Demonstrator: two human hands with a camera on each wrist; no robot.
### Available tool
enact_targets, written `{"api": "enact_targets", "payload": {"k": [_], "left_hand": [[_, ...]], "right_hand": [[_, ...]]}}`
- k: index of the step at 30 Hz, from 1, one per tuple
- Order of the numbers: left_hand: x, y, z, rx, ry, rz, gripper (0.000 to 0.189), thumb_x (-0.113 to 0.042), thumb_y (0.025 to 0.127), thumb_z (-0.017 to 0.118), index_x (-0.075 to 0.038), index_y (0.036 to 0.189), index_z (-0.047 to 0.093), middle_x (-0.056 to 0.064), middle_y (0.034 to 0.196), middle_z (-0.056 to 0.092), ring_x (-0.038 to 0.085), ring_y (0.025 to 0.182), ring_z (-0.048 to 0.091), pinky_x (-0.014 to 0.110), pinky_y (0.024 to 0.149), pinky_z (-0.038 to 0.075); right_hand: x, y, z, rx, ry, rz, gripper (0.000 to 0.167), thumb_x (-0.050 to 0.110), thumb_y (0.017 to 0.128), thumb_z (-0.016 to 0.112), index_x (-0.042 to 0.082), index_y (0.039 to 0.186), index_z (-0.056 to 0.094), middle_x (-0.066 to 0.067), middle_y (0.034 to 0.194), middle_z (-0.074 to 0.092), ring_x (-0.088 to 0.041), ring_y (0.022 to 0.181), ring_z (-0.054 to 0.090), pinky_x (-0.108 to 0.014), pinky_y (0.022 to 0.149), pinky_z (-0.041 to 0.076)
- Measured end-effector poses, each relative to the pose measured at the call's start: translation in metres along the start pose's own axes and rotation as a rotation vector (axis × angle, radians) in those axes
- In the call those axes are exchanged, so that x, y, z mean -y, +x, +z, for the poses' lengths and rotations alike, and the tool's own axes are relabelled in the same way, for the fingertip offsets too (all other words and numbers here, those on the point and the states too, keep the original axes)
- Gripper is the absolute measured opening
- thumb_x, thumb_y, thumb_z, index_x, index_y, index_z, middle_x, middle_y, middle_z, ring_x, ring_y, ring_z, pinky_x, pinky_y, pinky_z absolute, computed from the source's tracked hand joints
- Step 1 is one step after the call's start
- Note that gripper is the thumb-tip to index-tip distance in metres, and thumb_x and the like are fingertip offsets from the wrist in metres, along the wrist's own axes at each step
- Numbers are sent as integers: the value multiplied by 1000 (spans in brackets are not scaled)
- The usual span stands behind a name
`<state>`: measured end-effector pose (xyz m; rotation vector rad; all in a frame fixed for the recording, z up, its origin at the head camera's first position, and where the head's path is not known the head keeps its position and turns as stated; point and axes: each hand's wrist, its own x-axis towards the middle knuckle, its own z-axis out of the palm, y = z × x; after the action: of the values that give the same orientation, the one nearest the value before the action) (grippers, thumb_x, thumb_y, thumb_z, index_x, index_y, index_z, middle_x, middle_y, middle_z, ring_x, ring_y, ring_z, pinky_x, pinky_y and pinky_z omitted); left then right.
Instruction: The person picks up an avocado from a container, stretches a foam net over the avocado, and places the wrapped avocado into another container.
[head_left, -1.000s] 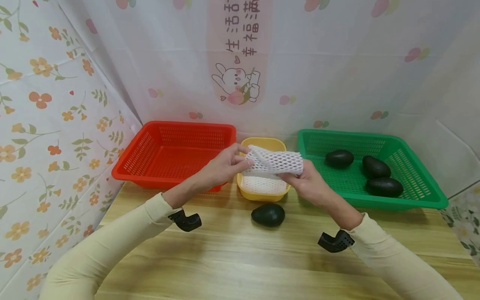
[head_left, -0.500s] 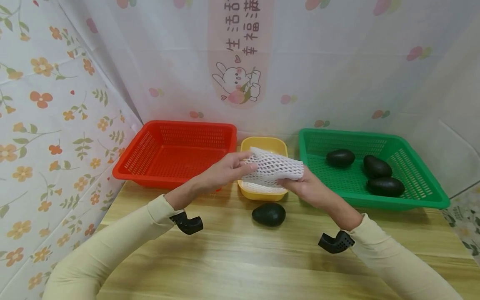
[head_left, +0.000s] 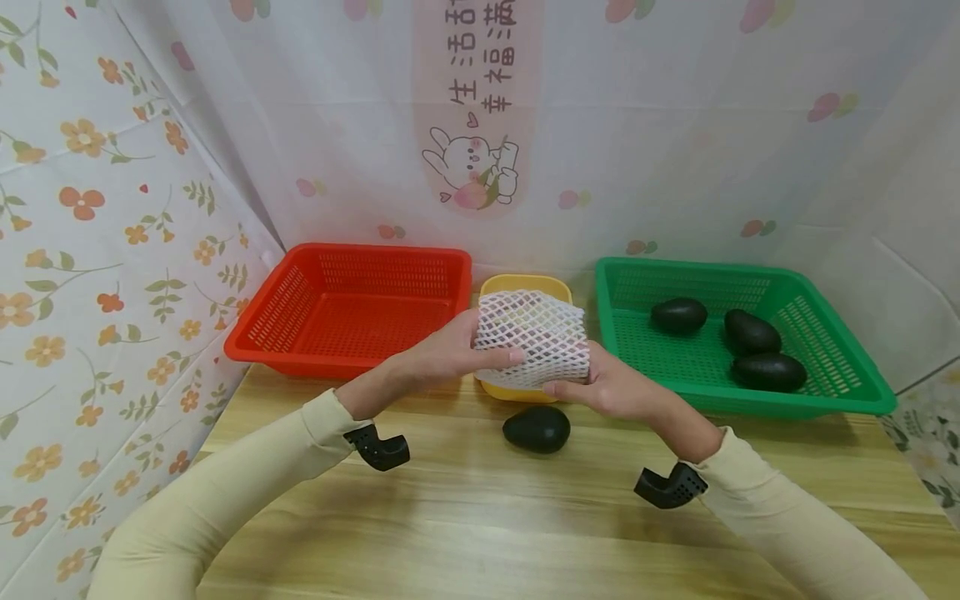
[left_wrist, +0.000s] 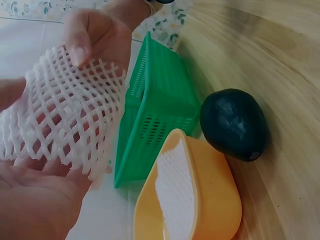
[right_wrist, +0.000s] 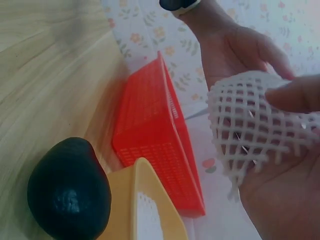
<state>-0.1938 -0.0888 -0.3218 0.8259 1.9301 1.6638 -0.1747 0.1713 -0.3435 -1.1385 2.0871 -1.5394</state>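
Observation:
A white foam net sleeve (head_left: 534,333) is stretched wide between both hands, above the yellow basket (head_left: 525,397). My left hand (head_left: 442,350) holds its left end, thumb over the front and fingers behind the mesh. At the other end my right hand (head_left: 611,383) grips it the same way, thumb at the lower edge. In the left wrist view the fingers show through the mesh (left_wrist: 75,107). One dark avocado (head_left: 537,429) lies on the table just in front of the yellow basket, below the hands.
On the left stands a red basket (head_left: 345,362) with nothing visible in it. A green basket (head_left: 825,406) on the right holds 3 avocados (head_left: 768,372). More white foam netting (left_wrist: 175,192) lies in the yellow basket. A printed curtain (head_left: 675,125) hangs behind.
The foam net has been spread from a narrow, folded shape into a wide one. Both hands have shifted their hold, thumbs now across its front. The avocados have stayed put.

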Motion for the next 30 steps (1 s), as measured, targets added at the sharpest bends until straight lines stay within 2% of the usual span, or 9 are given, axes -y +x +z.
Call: {"api": "enact_targets", "payload": {"k": [4,8,10,12,15,18,21,27,30], "left_hand": [[1,-1,-1,-84,8,17,61,-14,94,71,-5,145,40,13,132,58,28,114,59,38,97,51],[2,-2,-3,-176,32,17,63,-18,92,75,-8,144,41,9,128,60,27,112,60,36,95,52],[2,-3,-4,-214,11,7,63,-19,92,76,-9,143,42,9,127,60,27,112,59,37,95,52],[1,-5,-5,-241,-4,1,63,-19,92,76,-9,143,41,9,128,60,28,113,59,37,95,52],[1,-6,-8,-263,-11,-5,59,-18,93,76,-9,142,43,9,129,60,28,114,59,37,95,52],[1,-8,-11,-278,-3,-14,54,-17,93,75,-7,139,47,9,127,62,28,112,61,37,93,53],[3,-9,-13,-275,-6,-20,51,-14,94,74,-6,138,50,10,127,63,29,111,62,38,92,54],[3,-11,-15,-272,-27,-9,49,-12,94,73,-4,138,51,12,128,63,31,110,63,40,91,55],[3,-11,-14,-281,-44,-20,50,-13,94,73,-5,138,50,12,129,62,31,110,63,40,91,55]], "right_hand": [[-1,-2,-1,-31,58,-55,40,-2,99,61,-9,137,51,-18,127,60,-28,105,59,-35,89,54],[-4,-7,-3,-110,38,-115,35,-4,99,61,-9,132,57,-18,123,64,-26,100,64,-34,84,56],[-6,-9,-5,-156,17,-130,31,-6,99,60,-9,130,59,-18,119,66,-25,95,65,-32,81,56],[-7,-12,-8,-218,-10,-124,29,-7,98,59,-7,127,61,-18,114,67,-24,91,65,-31,79,56],[-9,-14,-11,-312,-32,-90,24,-8,99,59,-5,122,63,-19,109,68,-25,94,66,-30,83,55],[-11,-16,-12,-353,-65,-27,18,-5,100,60,-3,117,64,-18,106,68,-25,96,66,-30,83,56],[-16,-18,-13,-282,-137,26,16,-2,100,61,1,114,65,-14,107,69,-22,97,67,-34,84,57],[-24,-19,-9,3,-344,83,23,4,97,69,9,119,67,0,117,67,-19,105,66,-41,90,55],[-25,-19,-5,89,-427,116,29,11,94,74,9,123,66,-1,120,66,-24,109,65,-44,94,53]]}}
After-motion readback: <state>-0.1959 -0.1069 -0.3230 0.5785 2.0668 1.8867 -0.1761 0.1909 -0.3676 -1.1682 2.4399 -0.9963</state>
